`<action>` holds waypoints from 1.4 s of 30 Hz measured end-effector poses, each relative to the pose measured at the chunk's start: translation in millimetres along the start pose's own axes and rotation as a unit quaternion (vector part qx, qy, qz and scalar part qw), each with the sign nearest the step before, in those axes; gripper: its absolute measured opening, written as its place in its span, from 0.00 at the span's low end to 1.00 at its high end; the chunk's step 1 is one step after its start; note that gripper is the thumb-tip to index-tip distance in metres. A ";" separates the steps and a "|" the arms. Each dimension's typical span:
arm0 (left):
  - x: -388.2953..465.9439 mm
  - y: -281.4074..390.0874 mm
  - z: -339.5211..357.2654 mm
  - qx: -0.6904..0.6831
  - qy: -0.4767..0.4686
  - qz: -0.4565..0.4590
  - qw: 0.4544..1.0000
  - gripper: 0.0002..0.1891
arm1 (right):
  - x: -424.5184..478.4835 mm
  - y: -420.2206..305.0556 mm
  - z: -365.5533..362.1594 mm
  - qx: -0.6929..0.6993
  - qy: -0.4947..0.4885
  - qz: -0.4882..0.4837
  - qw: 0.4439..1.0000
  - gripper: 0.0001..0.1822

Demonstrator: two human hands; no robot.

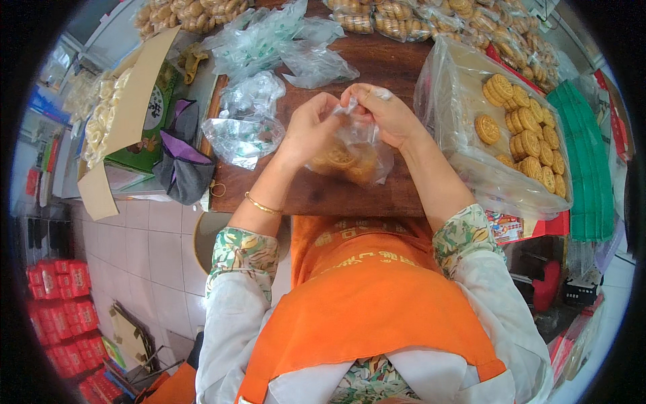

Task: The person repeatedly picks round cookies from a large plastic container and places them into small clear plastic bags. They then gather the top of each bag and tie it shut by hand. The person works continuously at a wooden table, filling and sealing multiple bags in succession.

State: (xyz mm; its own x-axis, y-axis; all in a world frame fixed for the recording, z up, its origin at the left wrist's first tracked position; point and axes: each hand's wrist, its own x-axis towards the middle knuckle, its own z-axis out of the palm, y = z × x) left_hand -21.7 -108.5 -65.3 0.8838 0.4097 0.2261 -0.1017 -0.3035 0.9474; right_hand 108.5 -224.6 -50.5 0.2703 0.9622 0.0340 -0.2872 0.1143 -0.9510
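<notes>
Round, pattern-pressed pastries like mooncakes sit inside a clear plastic bag (348, 156) at the middle of the dark wooden table (323, 199). My left hand (313, 123) pinches the gathered neck of this bag from the left. From the right, my right hand (386, 111) grips the same neck, its fingers close to the left ones. A white patch shows on one of the right fingers. Just left of my left hand lie crumpled clear bags (247, 131). To the right, loose pastries (530, 131) stand in stacks inside a plastic-lined box (464, 81).
Filled bags of pastries (398, 17) line the table's far edge, near a heap of thin plastic bags (267, 43). An open carton (136, 96) with pale packets stands left, beside a grey and purple cloth item (186, 161). Green plastic trays (580, 161) flank the right box.
</notes>
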 end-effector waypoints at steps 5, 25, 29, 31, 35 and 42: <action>2.8 -11.2 -4.0 -0.264 0.014 -0.110 0.958 0.06 | -0.8 3.6 7.6 -0.174 0.008 -0.086 0.981 0.04; 2.1 22.0 22.7 -0.338 0.116 -0.071 0.931 0.10 | 17.9 -3.3 22.2 -0.687 0.200 -0.428 0.552 0.03; 9.7 12.4 23.2 -0.355 0.135 -0.089 0.921 0.07 | 12.8 -3.2 25.7 -0.710 0.196 -0.390 0.553 0.02; 13.6 9.5 25.6 -0.373 0.152 -0.090 0.911 0.06 | 9.5 -3.5 27.9 -0.727 0.198 -0.358 0.551 0.03; 17.7 6.6 10.3 -0.428 0.205 -0.123 0.872 0.06 | -16.9 -5.2 23.0 -0.792 0.101 -0.080 0.597 0.11; 8.5 -49.2 -2.8 -0.507 0.285 -0.139 0.802 0.05 | -81.6 17.8 -0.9 -0.633 -0.017 -0.048 0.773 0.16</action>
State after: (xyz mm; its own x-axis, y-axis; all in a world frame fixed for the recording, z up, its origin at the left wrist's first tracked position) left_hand -10.5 -87.7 -109.4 0.6134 0.7549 -0.2321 -0.5117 0.6038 0.6113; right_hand 82.1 -301.2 -70.5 0.2038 0.9727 0.1108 0.8669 -0.1267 -0.4820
